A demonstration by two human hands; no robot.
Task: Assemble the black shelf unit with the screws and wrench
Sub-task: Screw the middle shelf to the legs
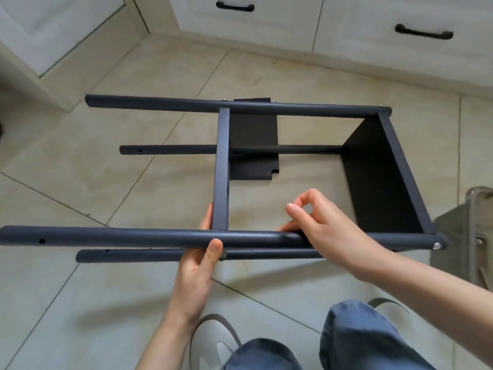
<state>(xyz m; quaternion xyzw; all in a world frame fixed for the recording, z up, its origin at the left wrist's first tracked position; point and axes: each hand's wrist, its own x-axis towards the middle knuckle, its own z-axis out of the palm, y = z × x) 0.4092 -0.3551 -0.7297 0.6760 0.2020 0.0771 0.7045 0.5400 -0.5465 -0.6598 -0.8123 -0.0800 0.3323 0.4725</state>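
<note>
no legible text, label, brand or number found on any surface (shelf unit (pixel 266 166) and cabinets (pixel 266 20) checked).

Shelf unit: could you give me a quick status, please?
Left hand grips near pole at middle shelf. Right hand rests on pole. Nothing blocking.

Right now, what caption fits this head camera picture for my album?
Left hand grips the black metal shelf frame's near pole; right hand rests on it.

The left hand (pixel 204 256) grips the near pole (pixel 120 237) of the black shelf unit (pixel 384 177) lying sideways on the floor (pixel 133 62), the right hand (pixel 324 228) resting on that pole.
</note>
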